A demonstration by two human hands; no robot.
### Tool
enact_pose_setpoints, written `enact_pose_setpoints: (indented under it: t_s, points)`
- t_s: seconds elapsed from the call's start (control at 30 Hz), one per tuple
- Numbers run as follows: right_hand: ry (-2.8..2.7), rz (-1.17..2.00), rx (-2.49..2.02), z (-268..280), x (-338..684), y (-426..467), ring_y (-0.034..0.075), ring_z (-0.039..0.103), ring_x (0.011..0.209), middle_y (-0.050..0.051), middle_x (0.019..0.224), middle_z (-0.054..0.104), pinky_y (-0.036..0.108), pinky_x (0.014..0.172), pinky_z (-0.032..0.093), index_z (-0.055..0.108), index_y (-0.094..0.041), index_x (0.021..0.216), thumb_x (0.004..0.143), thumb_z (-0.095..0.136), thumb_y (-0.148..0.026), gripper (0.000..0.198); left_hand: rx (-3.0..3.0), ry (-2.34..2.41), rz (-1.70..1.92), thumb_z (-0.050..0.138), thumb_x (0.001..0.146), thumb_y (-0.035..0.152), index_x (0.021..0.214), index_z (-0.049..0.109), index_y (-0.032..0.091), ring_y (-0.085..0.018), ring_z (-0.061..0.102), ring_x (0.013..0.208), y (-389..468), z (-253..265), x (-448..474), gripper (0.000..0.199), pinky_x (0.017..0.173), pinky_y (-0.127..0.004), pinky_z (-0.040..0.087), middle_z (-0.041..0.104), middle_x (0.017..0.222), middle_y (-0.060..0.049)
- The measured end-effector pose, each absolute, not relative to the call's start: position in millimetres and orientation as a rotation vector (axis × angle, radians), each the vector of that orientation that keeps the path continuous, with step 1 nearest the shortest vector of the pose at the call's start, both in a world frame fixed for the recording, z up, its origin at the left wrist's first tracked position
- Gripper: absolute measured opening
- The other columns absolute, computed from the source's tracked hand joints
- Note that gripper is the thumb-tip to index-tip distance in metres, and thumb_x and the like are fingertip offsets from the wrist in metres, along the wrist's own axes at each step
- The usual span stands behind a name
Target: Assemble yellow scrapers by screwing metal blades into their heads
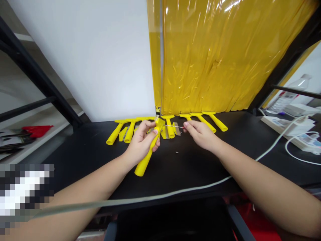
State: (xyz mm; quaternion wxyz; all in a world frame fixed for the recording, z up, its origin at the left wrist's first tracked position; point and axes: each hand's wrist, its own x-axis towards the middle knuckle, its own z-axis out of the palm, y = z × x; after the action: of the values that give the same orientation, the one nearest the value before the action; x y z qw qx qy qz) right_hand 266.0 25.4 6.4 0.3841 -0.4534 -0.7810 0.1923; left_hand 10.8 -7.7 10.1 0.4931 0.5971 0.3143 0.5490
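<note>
My left hand [144, 139] is wrapped round a yellow scraper [144, 164], its hollow handle slanting down toward me and its head tipped up. A metal blade edge shows at the head. In my right hand [199, 132] is a screwdriver [175, 126] with a thin metal shaft, held level between thumb and fingers. Its tip reaches the scraper's head; whether it sits in a screw I cannot tell. A small screw [177, 152] lies on the black table below my hands. Behind them lie several yellow scraper handles [129, 132] and small metal pieces [177, 129], partly hidden by my left hand.
A pale cable [175, 191] runs across the front of the black table [200, 170]. More yellow handles [218, 122] lie along the back, before a white panel [100, 67] and a yellow plastic curtain [213, 67]. A power strip [296, 134] and a plastic bottle [288, 95] are at the right.
</note>
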Motion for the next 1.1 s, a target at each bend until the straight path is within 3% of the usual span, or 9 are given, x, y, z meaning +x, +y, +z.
enact_pose_setpoints:
  t_s: [0.1, 0.17, 0.37, 0.53, 0.63, 0.8, 0.93, 1.0, 1.1]
  points:
    - [-2.03, 0.429, -1.072, 4, 264, 23, 0.017, 0.055, 0.066, 0.0, 0.079, 0.064, 0.03, 0.064, 0.042, 0.057, -0.023, 0.105, 0.099, 0.06, -0.043, 0.021, 1.418, 0.773, 1.33, 0.07, 0.092, 0.03, 0.1, 0.044, 0.024, -0.009, 0.063, 0.057, -6, 10, 9, 0.028, 0.041, -0.018, 0.044, 0.054, 0.092, 0.003]
    - [-2.014, 0.358, -1.063, 4, 262, 23, 0.017, 0.055, 0.067, 0.001, 0.08, 0.064, 0.03, 0.064, 0.041, 0.057, -0.023, 0.098, 0.1, 0.059, -0.041, 0.019, 1.417, 0.769, 1.326, 0.07, 0.092, 0.031, 0.1, 0.044, 0.024, -0.01, 0.063, 0.057, -5, 10, 9, 0.028, 0.041, -0.019, 0.044, 0.054, 0.09, 0.004]
    - [-1.968, 0.55, -1.206, 1, 260, 28, 0.017, 0.049, 0.06, 0.0, 0.062, 0.052, 0.032, 0.062, 0.037, 0.052, -0.021, 0.068, 0.107, 0.037, -0.053, 0.053, 1.45, 0.775, 1.298, 0.067, 0.095, 0.033, 0.099, 0.043, 0.024, -0.01, 0.062, 0.054, -7, 5, 11, 0.025, 0.042, -0.019, 0.043, 0.053, 0.081, 0.005]
    - [-2.133, 0.367, -1.059, -1, 258, 25, 0.017, 0.052, 0.068, 0.001, 0.08, 0.06, 0.031, 0.066, 0.039, 0.056, -0.021, 0.09, 0.101, 0.057, -0.041, 0.022, 1.354, 0.781, 1.318, 0.069, 0.092, 0.029, 0.098, 0.042, 0.024, -0.01, 0.063, 0.056, -5, 9, 12, 0.028, 0.041, -0.018, 0.043, 0.056, 0.089, 0.004]
    - [-2.15, 0.257, -1.015, 0, 255, 22, 0.017, 0.052, 0.072, 0.002, 0.08, 0.058, 0.032, 0.069, 0.039, 0.057, -0.021, 0.086, 0.103, 0.053, -0.034, 0.022, 1.359, 0.773, 1.293, 0.066, 0.094, 0.027, 0.101, 0.041, 0.025, -0.009, 0.061, 0.052, -5, 11, 9, 0.025, 0.042, -0.018, 0.043, 0.057, 0.082, 0.006]
    - [-1.886, 0.955, -1.016, 2, 251, 20, 0.011, 0.034, 0.053, -0.004, 0.06, 0.039, 0.028, 0.053, 0.028, 0.05, -0.021, 0.071, 0.099, 0.057, -0.056, 0.045, 1.553, 0.68, 1.271, 0.062, 0.1, 0.031, 0.102, 0.043, 0.024, -0.006, 0.056, 0.045, -5, 8, 3, 0.02, 0.041, -0.017, 0.044, 0.058, 0.073, 0.008]
    - [-1.535, 1.628, -0.893, 8, 254, 19, 0.007, 0.013, 0.049, -0.011, 0.056, 0.022, 0.023, 0.045, 0.013, 0.041, -0.023, 0.069, 0.088, 0.069, -0.062, 0.052, 1.677, 0.568, 1.313, 0.063, 0.1, 0.03, 0.102, 0.048, 0.024, -0.006, 0.062, 0.053, -4, 4, 2, 0.017, 0.04, -0.017, 0.046, 0.065, 0.095, 0.001]
    - [-1.509, 1.734, -0.877, 11, 256, 19, 0.006, 0.016, 0.048, -0.011, 0.057, 0.025, 0.022, 0.044, 0.016, 0.044, -0.022, 0.071, 0.089, 0.071, -0.06, 0.05, 1.695, 0.519, 1.336, 0.065, 0.1, 0.03, 0.103, 0.05, 0.024, -0.007, 0.064, 0.056, -3, 5, 2, 0.016, 0.04, -0.016, 0.046, 0.065, 0.102, -0.001]
    - [-1.78, 1.654, -0.904, 18, 264, 19, 0.009, 0.039, 0.05, -0.007, 0.059, 0.043, 0.024, 0.048, 0.034, 0.059, -0.018, 0.079, 0.093, 0.067, -0.057, 0.041, 1.658, 0.507, 1.313, 0.064, 0.1, 0.029, 0.105, 0.049, 0.025, -0.007, 0.061, 0.052, -4, 8, 1, 0.016, 0.042, -0.017, 0.047, 0.062, 0.084, 0.004]
